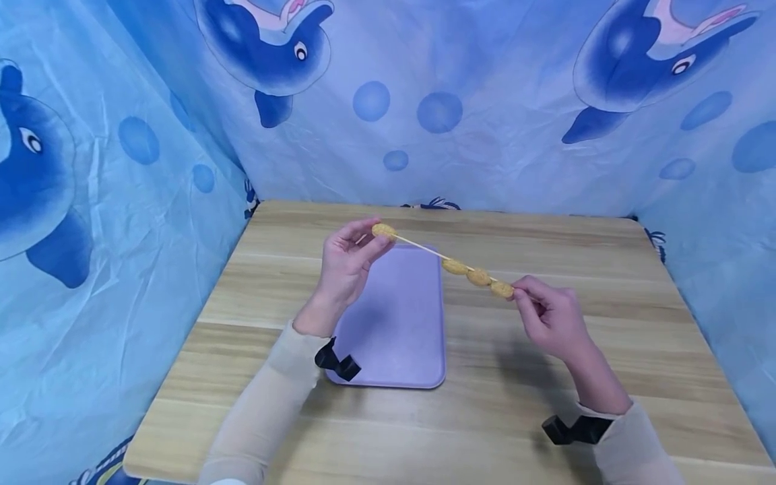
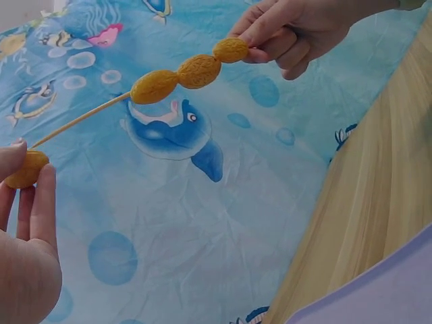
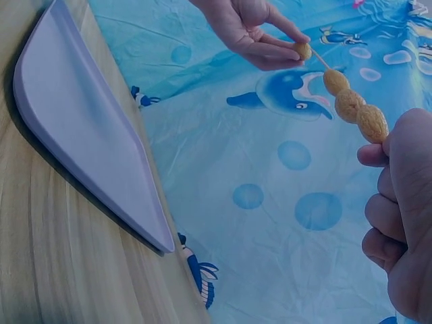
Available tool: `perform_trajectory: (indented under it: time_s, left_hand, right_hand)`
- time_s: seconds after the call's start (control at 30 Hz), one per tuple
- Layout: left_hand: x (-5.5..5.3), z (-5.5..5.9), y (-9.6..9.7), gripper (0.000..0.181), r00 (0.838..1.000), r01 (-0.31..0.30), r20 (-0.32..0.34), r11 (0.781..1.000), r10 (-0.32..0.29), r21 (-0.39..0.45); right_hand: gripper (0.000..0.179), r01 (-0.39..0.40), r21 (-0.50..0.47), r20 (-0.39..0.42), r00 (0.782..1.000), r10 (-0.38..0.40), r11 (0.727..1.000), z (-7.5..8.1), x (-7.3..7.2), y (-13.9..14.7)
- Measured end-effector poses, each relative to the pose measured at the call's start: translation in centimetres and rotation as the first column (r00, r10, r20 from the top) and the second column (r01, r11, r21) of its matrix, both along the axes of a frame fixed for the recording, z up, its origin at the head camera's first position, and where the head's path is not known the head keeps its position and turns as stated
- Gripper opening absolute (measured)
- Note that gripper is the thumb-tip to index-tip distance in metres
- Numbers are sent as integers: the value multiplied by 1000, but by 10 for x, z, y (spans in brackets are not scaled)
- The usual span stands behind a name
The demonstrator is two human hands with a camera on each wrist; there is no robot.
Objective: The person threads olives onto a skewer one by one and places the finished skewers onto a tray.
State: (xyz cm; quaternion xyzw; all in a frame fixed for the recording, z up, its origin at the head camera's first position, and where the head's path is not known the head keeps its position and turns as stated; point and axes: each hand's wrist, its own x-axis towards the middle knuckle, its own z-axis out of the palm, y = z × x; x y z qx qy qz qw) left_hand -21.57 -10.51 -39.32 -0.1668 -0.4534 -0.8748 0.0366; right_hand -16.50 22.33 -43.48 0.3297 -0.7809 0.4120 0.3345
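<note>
A thin wooden skewer [image 1: 418,246] slants between the two hands, above the table. Three golden-brown, wrinkled oval food pieces sit threaded on its right part; the middle piece [image 1: 479,277] touches both neighbours. My left hand [image 1: 348,263] pinches another such oval piece [image 2: 27,169] between thumb and fingers, at the skewer's left end. How deep the stick goes into that piece is hidden. My right hand [image 1: 553,316] grips the skewer just beside the rightmost piece [image 3: 372,124], its fingers curled. The stick's right end is hidden inside that hand.
A shallow lilac tray [image 1: 400,337] lies on the wooden table [image 1: 485,424], below and behind the left forearm. Blue cloth [image 1: 412,175] with printed dolphins hangs around the table's back and sides. Black straps with small cameras [image 1: 576,430] sit on both wrists.
</note>
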Motion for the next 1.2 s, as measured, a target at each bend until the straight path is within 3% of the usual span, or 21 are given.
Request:
perform_trajectory:
  time_s: [0.3,0.53,0.67,0.8,0.9,0.97,1.2]
  left_hand:
    - [2,2,3,54,998,-56,-22,996,55,-64]
    - [1,-1,1,46,998,6,-57,1000,-6,-17]
    - [1,-2,0,25,997,30,-68,999,-30,-12]
    - [1,-1,-1,27,998,15,-54,1000,-15,-8]
    - [0,1,-3,46,998,12,-56,1000,-12,5]
    - [0,2,-3,51,998,18,-61,1000,-17,12]
    - [0,3,-3,46,996,57,-72,997,-53,55]
  right_hand:
    - [19,-7,-21,6,1000,7,1000,-3,2,3]
    - [18,-19,-21,-7,1000,19,1000,-4,-2,4]
    - [19,-24,-17,-6,1000,24,1000,-3,-3,3]
    - [19,-33,-27,-5,999,33,999,-4,-3,3]
    - [19,-36,-27,-6,999,35,999,-7,-4,2]
    - [19,-35,-25,-6,999,35,999,-8,-4,2]
    - [19,-17,-19,2,1000,17,1000,-8,-3,1]
